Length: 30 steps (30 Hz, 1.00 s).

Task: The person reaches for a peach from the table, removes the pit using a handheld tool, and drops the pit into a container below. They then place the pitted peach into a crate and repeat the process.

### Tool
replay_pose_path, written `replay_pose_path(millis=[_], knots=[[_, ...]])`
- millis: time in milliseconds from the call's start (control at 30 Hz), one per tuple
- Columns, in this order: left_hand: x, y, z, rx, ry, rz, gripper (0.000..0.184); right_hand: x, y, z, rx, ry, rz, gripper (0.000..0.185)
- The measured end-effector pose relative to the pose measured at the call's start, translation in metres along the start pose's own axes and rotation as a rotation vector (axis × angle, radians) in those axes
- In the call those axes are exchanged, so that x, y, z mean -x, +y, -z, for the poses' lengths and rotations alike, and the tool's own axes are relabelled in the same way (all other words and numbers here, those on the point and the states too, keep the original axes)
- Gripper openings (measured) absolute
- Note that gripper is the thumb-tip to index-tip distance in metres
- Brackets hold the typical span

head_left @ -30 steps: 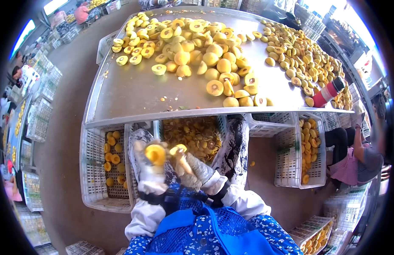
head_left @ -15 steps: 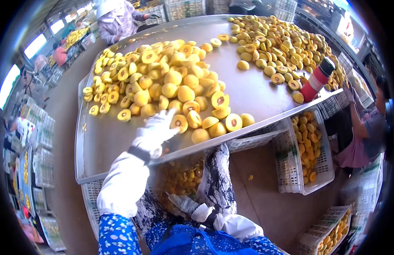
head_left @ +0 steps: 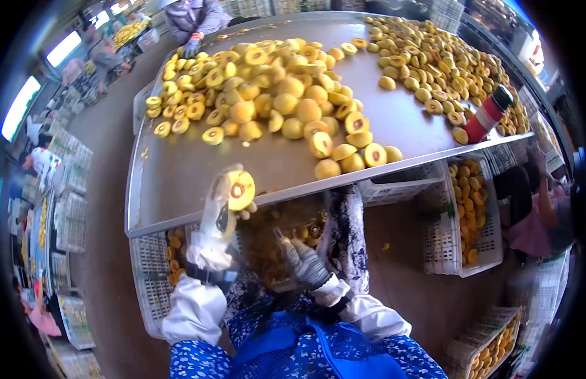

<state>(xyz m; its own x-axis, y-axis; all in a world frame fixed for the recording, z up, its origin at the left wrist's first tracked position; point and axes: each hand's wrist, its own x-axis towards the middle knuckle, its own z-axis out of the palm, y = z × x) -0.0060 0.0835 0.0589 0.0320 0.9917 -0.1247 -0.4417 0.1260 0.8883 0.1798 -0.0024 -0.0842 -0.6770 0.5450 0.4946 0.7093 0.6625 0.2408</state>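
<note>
A halved yellow peach [head_left: 242, 191] shows its cut face and brown stone. My left hand [head_left: 216, 208], in a whitish glove, grips it just over the near edge of the metal table [head_left: 179, 170]. My right hand [head_left: 305, 262], in a grey knit glove, is closed around a small tool [head_left: 279, 234] with a thin metal tip; its exact kind is hard to make out. That hand stays low, in front of my lap, above a container of blurred peach pieces [head_left: 312, 230]. Beyond my left hand lies a large heap of peach halves [head_left: 286, 101].
A second peach heap [head_left: 445, 69] and a red flask [head_left: 486, 117] are on the table's right side. White crates of peaches [head_left: 467, 215] stand below it, another crate [head_left: 151, 284] at left. A co-worker's gloved hand [head_left: 192, 45] touches the heap's far left; another person [head_left: 539, 208] sits right.
My left hand has taken a peach half from the heap's near edge and drawn it back toward me. My right hand has risen slightly with the tool. The far co-worker's hand has reached the heap.
</note>
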Motion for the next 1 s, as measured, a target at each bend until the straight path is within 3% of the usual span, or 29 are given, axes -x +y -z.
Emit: replay_pose_path(millis=[67, 100, 167, 200, 267, 367, 400, 500, 533, 633, 667, 833, 967, 1000], knots=[[0.020, -0.015, 0.019, 0.172, 0.040, -0.014, 0.047, -0.009, -0.005, 0.004, -0.411, 0.078, -0.178, 0.025], [0.030, -0.022, 0.021, 0.203, 0.099, -0.032, 0.052, -0.033, 0.009, 0.045, -0.798, 0.164, -0.301, 0.025], [0.046, -0.038, 0.027, 0.183, 0.148, -0.089, 0.050, -0.053, 0.004, 0.068, -1.078, 0.109, -0.457, 0.030], [0.048, -0.054, 0.036, -0.246, 0.186, -0.257, 0.045, -0.058, 0.004, 0.069, -0.991, 0.103, -0.392, 0.031], [0.057, -0.059, 0.024, 0.046, 0.227, -0.212, 0.032, -0.061, -0.001, 0.062, -0.782, 0.089, -0.271, 0.034], [0.059, -0.069, 0.032, 0.315, 0.216, -0.041, 0.030, -0.067, -0.014, 0.068, -0.833, -0.186, -0.390, 0.038], [0.059, -0.081, 0.036, 0.213, 0.229, -0.118, 0.035, -0.061, -0.019, 0.056, -0.778, -0.151, -0.336, 0.040], [0.072, -0.085, 0.023, 0.325, 0.259, -0.116, 0.041, -0.053, -0.034, 0.041, -0.789, -0.067, -0.353, 0.044], [0.076, -0.085, 0.019, 0.260, 0.317, -0.083, 0.046, -0.058, -0.031, 0.053, -0.778, -0.110, -0.371, 0.036], [0.080, -0.091, 0.011, 0.338, 0.419, -0.018, 0.047, -0.062, -0.033, 0.056, -0.996, -0.325, -0.685, 0.034], [0.085, -0.089, -0.001, 0.299, 0.497, -0.071, 0.047, -0.061, -0.034, 0.054, -1.014, -0.278, -0.707, 0.038], [0.087, -0.091, -0.008, 0.161, 0.581, -0.120, 0.049, -0.045, -0.029, 0.047, -0.951, -0.404, -0.561, 0.040], [0.079, -0.089, -0.001, -0.051, 0.550, -0.092, 0.051, -0.027, -0.009, 0.044, -1.450, -0.291, -0.496, 0.059], [0.080, -0.086, 0.000, -0.179, 0.491, -0.068, 0.052, -0.027, -0.005, 0.045, -1.590, -0.281, -0.485, 0.053]])
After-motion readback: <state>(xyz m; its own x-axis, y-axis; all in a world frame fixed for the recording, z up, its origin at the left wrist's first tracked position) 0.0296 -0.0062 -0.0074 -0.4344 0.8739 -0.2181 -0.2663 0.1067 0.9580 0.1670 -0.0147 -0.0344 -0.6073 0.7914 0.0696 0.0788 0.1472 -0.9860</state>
